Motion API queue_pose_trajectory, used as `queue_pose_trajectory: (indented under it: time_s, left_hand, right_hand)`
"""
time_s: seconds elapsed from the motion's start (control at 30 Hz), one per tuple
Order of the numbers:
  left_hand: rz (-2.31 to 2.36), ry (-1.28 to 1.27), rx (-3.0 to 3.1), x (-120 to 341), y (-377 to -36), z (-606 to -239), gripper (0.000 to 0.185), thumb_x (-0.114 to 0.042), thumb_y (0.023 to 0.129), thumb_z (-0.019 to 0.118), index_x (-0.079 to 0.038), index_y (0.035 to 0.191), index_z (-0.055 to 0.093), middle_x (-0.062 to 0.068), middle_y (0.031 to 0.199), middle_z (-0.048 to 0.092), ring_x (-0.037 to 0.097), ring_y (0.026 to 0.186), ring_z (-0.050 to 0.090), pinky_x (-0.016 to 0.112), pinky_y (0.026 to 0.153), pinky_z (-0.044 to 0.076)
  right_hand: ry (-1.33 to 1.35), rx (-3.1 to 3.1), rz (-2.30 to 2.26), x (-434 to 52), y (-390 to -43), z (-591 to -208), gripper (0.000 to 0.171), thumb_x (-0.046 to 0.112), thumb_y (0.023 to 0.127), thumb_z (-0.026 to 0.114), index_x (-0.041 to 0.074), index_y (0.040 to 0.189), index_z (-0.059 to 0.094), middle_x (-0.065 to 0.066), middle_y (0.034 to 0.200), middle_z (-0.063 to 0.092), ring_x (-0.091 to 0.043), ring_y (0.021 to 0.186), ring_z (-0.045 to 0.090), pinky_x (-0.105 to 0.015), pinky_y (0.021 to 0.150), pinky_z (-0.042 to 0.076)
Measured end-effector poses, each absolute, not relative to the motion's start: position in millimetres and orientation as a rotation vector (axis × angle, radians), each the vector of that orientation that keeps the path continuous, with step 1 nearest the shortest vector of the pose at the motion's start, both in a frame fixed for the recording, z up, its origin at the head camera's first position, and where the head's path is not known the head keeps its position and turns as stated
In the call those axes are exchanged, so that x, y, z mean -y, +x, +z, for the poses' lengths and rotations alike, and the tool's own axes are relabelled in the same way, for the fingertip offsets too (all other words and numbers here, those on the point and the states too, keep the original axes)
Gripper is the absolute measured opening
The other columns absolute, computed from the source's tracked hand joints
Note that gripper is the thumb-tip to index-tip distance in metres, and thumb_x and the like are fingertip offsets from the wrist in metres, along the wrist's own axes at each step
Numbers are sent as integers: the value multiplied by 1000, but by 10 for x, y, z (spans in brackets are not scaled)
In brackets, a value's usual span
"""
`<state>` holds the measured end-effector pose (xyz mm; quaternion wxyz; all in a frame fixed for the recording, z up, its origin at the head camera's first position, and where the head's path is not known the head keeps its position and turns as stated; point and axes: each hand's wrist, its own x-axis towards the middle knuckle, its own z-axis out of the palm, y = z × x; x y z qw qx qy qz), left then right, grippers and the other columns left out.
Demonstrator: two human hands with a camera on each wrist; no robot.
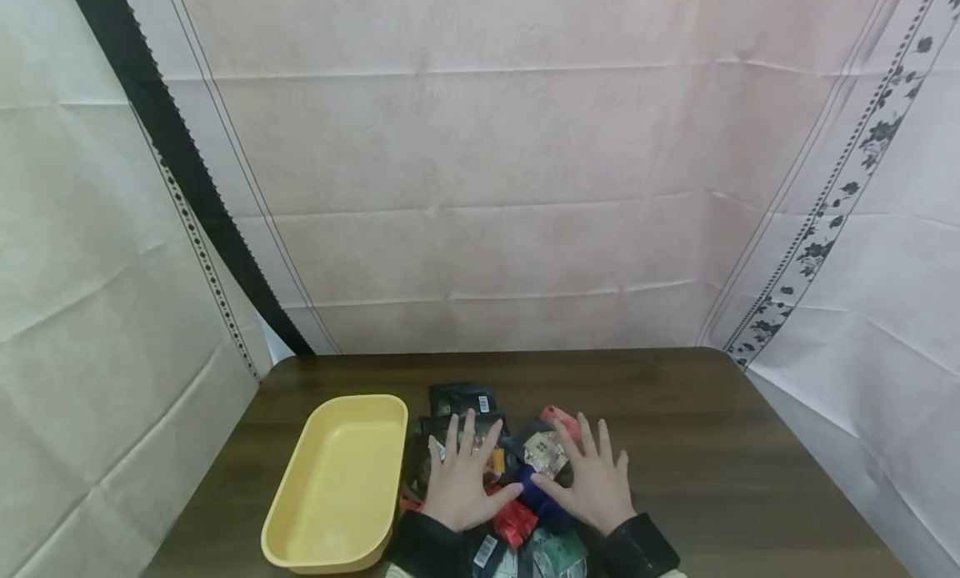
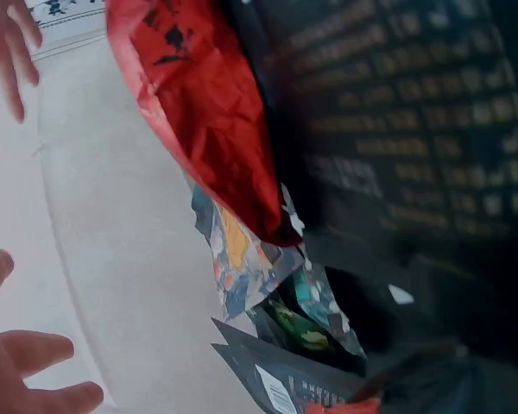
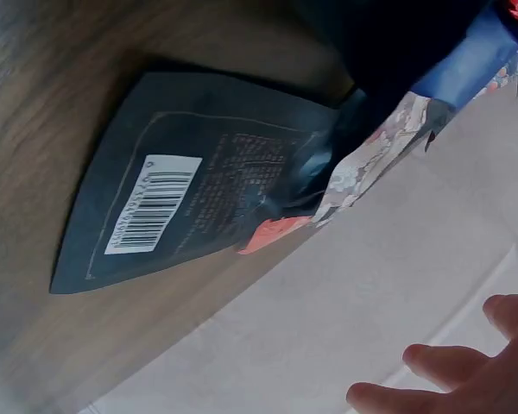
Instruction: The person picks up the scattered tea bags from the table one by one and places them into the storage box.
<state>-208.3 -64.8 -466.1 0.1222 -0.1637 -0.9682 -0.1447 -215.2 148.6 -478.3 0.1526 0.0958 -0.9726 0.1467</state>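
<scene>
Both hands hover side by side over a heap of small packets on the table, fingers spread and nothing held. The left hand point(image 1: 461, 486) overlaps the heap's left part in the head view, near a black packet point(image 1: 460, 397) and a shiny red packet point(image 1: 514, 525). Over the right part is the right hand point(image 1: 597, 488), beside a blue packet point(image 1: 532, 488) and a pinkish-red one point(image 1: 564, 422). Close up in the left wrist view are a crinkled red packet point(image 2: 203, 112) and a dark printed one point(image 2: 388, 129). A dark pouch point(image 3: 198, 185) with a barcode lies flat in the right wrist view.
An oblong yellow basin point(image 1: 337, 478) stands left of the heap. The dark wooden table point(image 1: 720, 461) extends to the right of the hands. Pale cloth sheets point(image 1: 480, 161) hang behind and at both sides. A green packet point(image 1: 564, 551) lies at the heap's near edge.
</scene>
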Motion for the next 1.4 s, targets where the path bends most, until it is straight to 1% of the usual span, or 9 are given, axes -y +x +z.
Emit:
queue_pose_trajectory:
  time_s: [0.17,0.33,0.43,0.6,0.7,0.83,1.13,1.3,1.4]
  left_hand:
    - [-738,-460,2647,751,-2054,-4576,66,-44,82,58,-12,137,40,19,138,38,40,126,32,62,94,29]
    - [-995,-342,2377,1010,-1893,-4438,51,-18,79,66,-3,125,52,18,123,53,35,113,48,51,90,40]
    - [-1052,-240,2232,1249,-1749,-4353,44,-8,76,68,2,118,56,18,114,59,34,106,53,45,86,42]
    - [-1077,58,2098,1761,-1533,-4293,39,-2,76,66,4,113,58,18,107,62,28,98,55,19,86,37]
    - [-1046,258,2079,2098,-1477,-4363,41,-5,79,63,5,117,54,21,111,59,33,102,52,27,92,38]
    - [-1085,515,2230,2478,-1439,-4549,56,-17,86,56,11,130,37,32,123,47,50,109,43,60,89,33]
    - [-1518,734,2425,2647,-1512,-4899,77,-44,92,41,9,140,12,37,136,25,52,119,31,59,96,29]
    - [-1464,759,2321,2628,-1540,-5033,53,-18,91,43,12,133,33,38,124,41,46,98,51,52,81,43]
    - [-1397,752,2265,2626,-1532,-5065,42,-3,87,36,15,125,42,38,117,47,44,93,53,52,81,42]
  right_hand:
    - [233,2845,435,-1547,-2192,-4784,87,70,72,52,17,139,39,-20,140,35,-47,127,24,-72,84,29]
    - [181,2891,446,-1701,-2209,-4806,83,65,72,57,9,132,48,-22,132,44,-46,123,33,-68,81,34]
    - [179,2905,437,-1817,-2215,-4842,76,57,71,64,2,122,55,-25,123,51,-46,114,42,-64,77,40]
    - [157,2929,419,-1995,-2232,-4917,75,50,66,72,-7,112,57,-28,109,55,-45,99,51,-55,70,47]
    - [138,2957,414,-2062,-2232,-4941,82,53,63,72,-8,115,55,-29,108,54,-44,97,51,-54,65,48]
    - [125,3030,401,-2098,-2202,-4934,88,59,61,71,-5,119,53,-29,110,52,-44,97,50,-55,62,47]
    - [108,3157,381,-2083,-2195,-4963,91,65,59,68,4,125,52,-22,110,51,-40,96,48,-57,61,45]
    - [156,3197,382,-2030,-2214,-4938,86,58,61,71,6,127,51,-24,111,49,-41,97,46,-57,60,45]
    - [198,3207,357,-1994,-2259,-4924,84,54,62,73,7,128,51,-23,108,49,-40,94,47,-54,58,46]
